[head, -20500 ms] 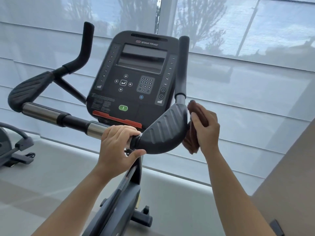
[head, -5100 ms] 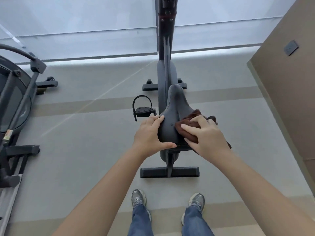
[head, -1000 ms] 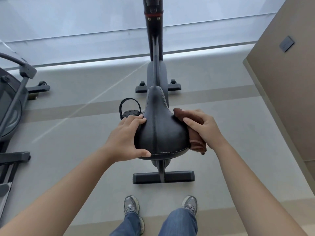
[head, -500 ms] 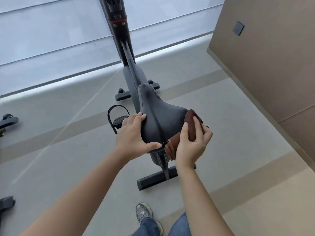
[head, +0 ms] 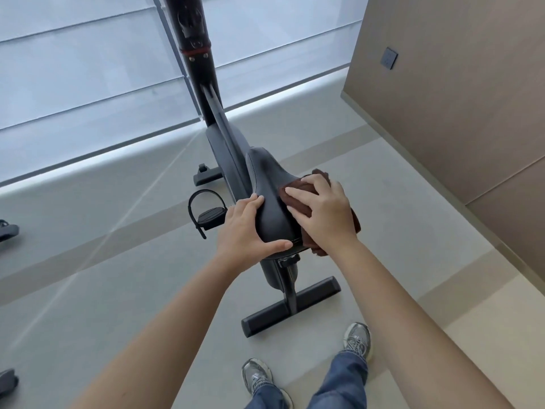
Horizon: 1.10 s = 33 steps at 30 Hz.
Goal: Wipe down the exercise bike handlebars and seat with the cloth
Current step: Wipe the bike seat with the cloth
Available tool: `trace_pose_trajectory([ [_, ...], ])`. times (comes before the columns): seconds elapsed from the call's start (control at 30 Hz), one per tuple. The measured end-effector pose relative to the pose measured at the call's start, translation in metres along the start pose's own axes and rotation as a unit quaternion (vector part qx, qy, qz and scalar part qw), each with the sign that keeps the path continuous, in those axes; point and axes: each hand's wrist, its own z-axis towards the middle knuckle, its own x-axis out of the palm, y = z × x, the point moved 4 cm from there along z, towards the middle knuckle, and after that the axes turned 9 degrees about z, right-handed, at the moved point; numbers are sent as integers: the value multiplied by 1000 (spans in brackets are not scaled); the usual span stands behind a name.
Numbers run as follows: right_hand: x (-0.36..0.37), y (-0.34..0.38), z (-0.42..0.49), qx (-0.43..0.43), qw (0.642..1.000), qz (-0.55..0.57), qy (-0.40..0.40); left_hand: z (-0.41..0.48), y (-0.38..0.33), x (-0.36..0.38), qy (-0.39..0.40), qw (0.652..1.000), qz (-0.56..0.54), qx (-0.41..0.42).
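Observation:
The black bike seat (head: 265,178) sits at centre on its post. My left hand (head: 244,228) grips the seat's rear left side, fingers on top and thumb along the back edge. A brown cloth (head: 356,221) is bunched over the seat's right side. My right hand (head: 323,212) lies on it with fingers spread flat, pressing it against the seat. Cloth sticks out beyond the fingertips and hangs below the palm. The handlebars are out of view; only the black front column (head: 196,45) shows.
A strapped pedal (head: 209,216) juts out left of the seat. The rear base bar (head: 292,305) lies on the grey floor just ahead of my shoes (head: 358,340). A tan wall (head: 442,113) with a socket plate (head: 390,58) runs along the right. Parts of another machine (head: 7,231) sit at the far left.
My right hand has slid the cloth from the seat's rear right corner forward onto its right flank, fingers now flat. The left hand keeps its hold. The view has tilted down.

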Motion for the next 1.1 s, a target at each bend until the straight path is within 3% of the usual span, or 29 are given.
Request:
trace_pose_trajectory([
  [0.17,2,9,-29,-42,998,-15,-43,0,0,0,-5,1000,-6,-1],
  [0.33,1,-1,23,53,996,5,77,0,-2,1,-1,1000,-14,-9],
  [0.4,6,-1,26,70,993,-24,88,0,-2,0,4,1000,-12,-10],
  [0.7,-4,11,-24,38,999,-17,-6,-2,-4,-4,23,1000,-13,-14],
  [0.83,-4,19,1,15,997,34,64,0,-3,-3,27,999,-11,-16],
  [0.97,3,9,12,17,979,-90,181,-1,-2,-2,26,999,-23,-12],
  [1.1,2,18,-14,-23,986,-129,105,-2,-4,-2,16,1000,-20,-11],
])
